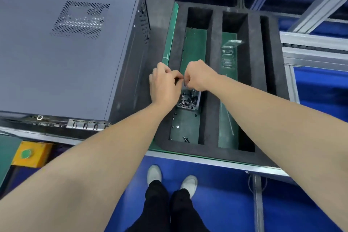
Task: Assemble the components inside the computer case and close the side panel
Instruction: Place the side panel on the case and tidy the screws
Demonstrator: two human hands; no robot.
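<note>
Working from the left: the case point(128, 62) lies on its side left of the box point(198, 100), its panel point(56, 52) on top, and no fixing screws show. Your left hand point(164, 84) hovers over the box, fingers curled, tips meeting those of your right hand point(199, 76), which is curled the same way. Whether either pinches a screw is too small to tell. Fumble that handover and a screw likely drops among the strays point(185, 139) on the tray point(208, 128) floor, nearer you than the box, or bounces away.
</note>
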